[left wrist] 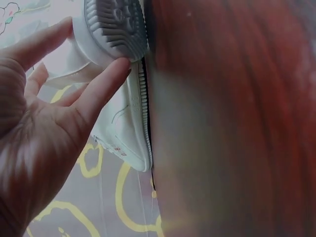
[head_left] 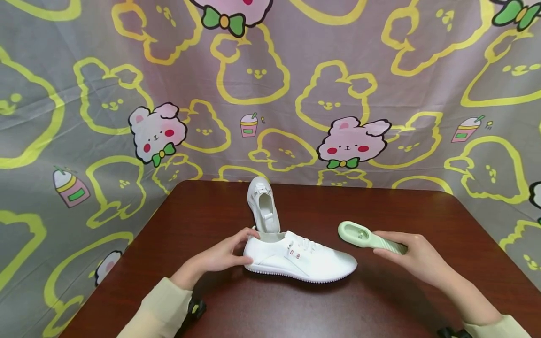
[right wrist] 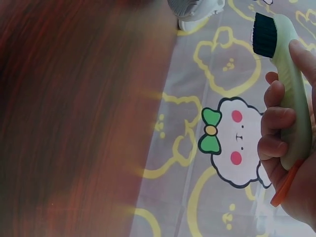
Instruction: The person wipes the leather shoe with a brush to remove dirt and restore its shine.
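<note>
My left hand grips a white shoe by its heel, thumb on the near side and fingers at the collar. The toe points right, and small red letters mark its side. In the left wrist view the grey ridged heel sole faces the camera. A matching white shoe stands behind it on the table, toe away, partly covered by the held one. To the right, my right hand holds a pale green brush by its handle, apart from both shoes. Its dark bristles show in the right wrist view.
Under everything lies a dark reddish-brown table with rounded far corners. A grey curtain with yellow outlines and cartoon rabbits hangs behind it and along both sides. An orange loop hangs at the brush handle's end.
</note>
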`<control>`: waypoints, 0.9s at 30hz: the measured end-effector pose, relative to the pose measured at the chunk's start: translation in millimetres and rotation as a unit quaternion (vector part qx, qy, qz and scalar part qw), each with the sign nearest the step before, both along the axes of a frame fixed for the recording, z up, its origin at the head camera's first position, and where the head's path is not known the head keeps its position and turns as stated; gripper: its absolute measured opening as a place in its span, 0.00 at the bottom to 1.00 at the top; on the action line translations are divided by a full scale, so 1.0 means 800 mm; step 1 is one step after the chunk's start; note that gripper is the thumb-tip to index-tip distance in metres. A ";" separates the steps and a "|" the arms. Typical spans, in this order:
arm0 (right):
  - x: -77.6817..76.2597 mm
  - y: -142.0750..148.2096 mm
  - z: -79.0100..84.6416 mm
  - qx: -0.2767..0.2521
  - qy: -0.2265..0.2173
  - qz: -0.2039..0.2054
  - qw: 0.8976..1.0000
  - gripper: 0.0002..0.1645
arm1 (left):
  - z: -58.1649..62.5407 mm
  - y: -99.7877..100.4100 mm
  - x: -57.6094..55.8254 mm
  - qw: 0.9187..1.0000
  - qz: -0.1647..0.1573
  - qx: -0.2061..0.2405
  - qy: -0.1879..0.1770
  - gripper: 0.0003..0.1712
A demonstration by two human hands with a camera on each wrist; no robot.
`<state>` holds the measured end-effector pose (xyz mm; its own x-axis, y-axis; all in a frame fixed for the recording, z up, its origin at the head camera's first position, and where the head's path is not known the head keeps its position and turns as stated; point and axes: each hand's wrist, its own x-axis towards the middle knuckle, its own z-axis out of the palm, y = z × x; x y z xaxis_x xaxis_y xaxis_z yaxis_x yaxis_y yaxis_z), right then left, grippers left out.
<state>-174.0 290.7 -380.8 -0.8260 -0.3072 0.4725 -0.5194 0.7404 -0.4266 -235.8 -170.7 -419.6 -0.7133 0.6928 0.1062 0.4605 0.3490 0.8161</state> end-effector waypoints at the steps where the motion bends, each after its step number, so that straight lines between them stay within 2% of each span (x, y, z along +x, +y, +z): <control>1: 0.000 0.000 0.001 0.000 -0.001 -0.001 1.000 0.20 | 0.000 0.000 0.000 1.000 0.000 -0.001 0.007 0.29; 11: 0.001 -0.001 0.001 -0.004 0.008 0.001 1.000 0.21 | -0.003 0.021 0.000 0.997 -0.003 -0.002 0.073 0.31; 17: 0.002 0.000 0.000 -0.004 0.015 -0.002 1.000 0.20 | -0.001 0.025 0.005 0.996 -0.012 -0.008 0.084 0.38; 27: 0.006 0.001 0.004 -0.004 0.009 -0.006 1.000 0.20 | 0.003 0.020 0.010 0.996 -0.021 -0.031 0.078 0.25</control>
